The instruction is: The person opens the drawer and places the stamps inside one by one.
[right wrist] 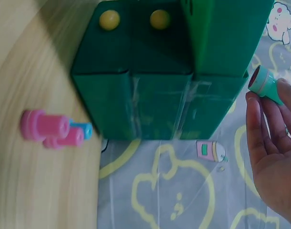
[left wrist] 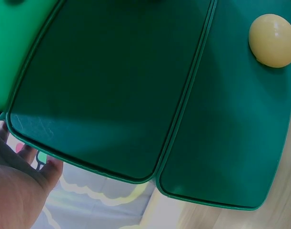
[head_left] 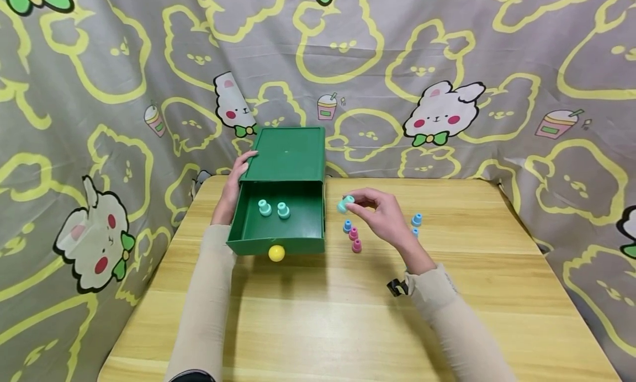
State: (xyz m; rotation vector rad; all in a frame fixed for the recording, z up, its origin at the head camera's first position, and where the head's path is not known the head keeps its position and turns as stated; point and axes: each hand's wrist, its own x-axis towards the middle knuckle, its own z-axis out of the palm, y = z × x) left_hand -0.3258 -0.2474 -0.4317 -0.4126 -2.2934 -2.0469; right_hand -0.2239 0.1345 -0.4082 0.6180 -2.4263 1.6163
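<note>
A green drawer cabinet point(head_left: 290, 150) stands at the back of the table, its top drawer point(head_left: 313, 246) pulled out by its yellow knob point(head_left: 276, 253) side. Two mint-green peg-shaped pieces point(head_left: 283, 210) stand inside it. My left hand point(head_left: 237, 178) rests along the cabinet's left side, fingertips at its upper edge. To the right of the drawer, raised over the table, my right hand point(head_left: 380, 213) pinches another mint-green peg-shaped piece point(right wrist: 265, 84) between thumb and fingers. Its wide, dark-centred end faces the cabinet in the right wrist view.
Pink pegs point(head_left: 356, 245) and a blue peg point(head_left: 347, 226) stand on the table point(head_left: 308, 327) below my right hand. More blue pegs point(head_left: 417, 220) are farther right, partly behind the wrist. A patterned curtain point(head_left: 362, 67) hangs behind the cabinet. Lower drawers show yellow knobs point(right wrist: 109, 20).
</note>
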